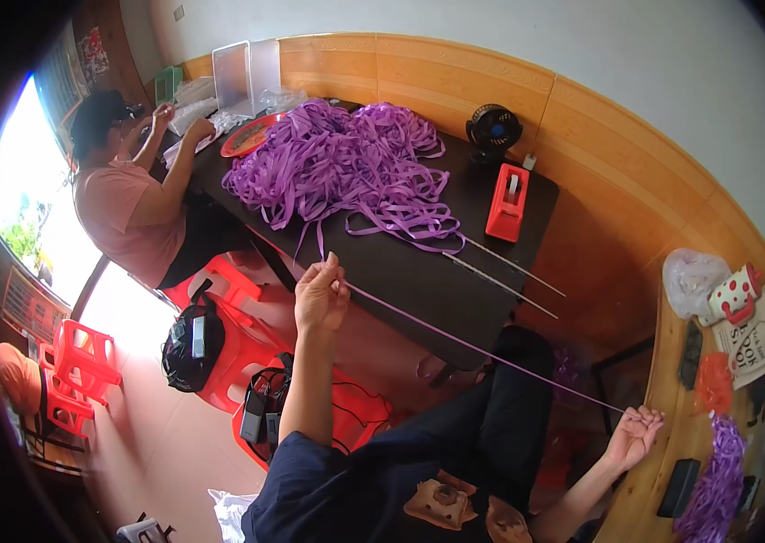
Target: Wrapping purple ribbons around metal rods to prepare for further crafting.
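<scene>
Narrow purple ribbon (482, 348), one length, drawn straight between two hands, from just left of the view's middle out to four o'clock. Left hand (321, 294), close in toward eight o'clock: thumb and fingers pinched together on the ribbon's near end. Right hand (634, 436), at four o'clock: fingers gathered and clamped on the other stretch. Dark counter (418, 281), bearing a large tangled heap of purple ribbon (337, 163) at eleven o'clock; red bowl (239, 145), beside the heap at half past ten; black fan (494, 131) at one o'clock; red tape dispenser (506, 217) at two o'clock, any label too small to read; two pale, slender sticks (527, 271), side by side at three o'clock. Wooden counter (640, 498), along the right: cup, white with red dots (733, 294), at three o'clock; pale bag (749, 344) just below it, printed in large dark lettering; bundle of purple strands (712, 489) at four o'clock. Seated co-worker (129, 195), pink top, at ten o'clock, both hands raised. Black bag (192, 339), on red stools (228, 385), at eight o'clock. Wall poster (93, 50), red and white, at half past ten, its detail illegible.
</scene>
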The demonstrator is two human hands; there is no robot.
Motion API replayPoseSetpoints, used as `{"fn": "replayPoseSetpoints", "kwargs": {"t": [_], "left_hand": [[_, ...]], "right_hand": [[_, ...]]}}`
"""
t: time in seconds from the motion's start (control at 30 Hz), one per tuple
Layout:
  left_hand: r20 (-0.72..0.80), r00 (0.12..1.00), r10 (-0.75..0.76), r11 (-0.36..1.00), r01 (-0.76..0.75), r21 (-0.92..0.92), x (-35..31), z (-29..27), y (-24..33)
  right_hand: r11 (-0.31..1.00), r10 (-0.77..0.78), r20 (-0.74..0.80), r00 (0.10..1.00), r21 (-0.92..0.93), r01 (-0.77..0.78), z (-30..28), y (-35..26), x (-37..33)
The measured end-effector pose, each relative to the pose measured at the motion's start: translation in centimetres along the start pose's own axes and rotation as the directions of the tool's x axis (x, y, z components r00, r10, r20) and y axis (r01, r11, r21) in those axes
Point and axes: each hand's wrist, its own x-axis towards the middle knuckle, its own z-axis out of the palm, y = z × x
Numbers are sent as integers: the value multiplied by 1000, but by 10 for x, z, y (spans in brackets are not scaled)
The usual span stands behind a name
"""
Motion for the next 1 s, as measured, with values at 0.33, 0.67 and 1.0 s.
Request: {"fn": "replayPoseSetpoints", "kwargs": {"t": [0.33, 0.67, 1.0], "left_hand": [[-29, 996, -83, 994, 85, 66, -6, 3, -5], [130, 984, -118, 990, 107, 94, -8, 12, 2], [278, 949, -152, 985, 121, 125, -12, 20, 2]], "right_hand": [[998, -55, -30, 998, -39, 54, -2, -6, -3], [997, -60, -43, 997, -41, 58, -9, -16, -5], [996, -74, -136, 988, -64, 66, -5, -17, -6]]}}
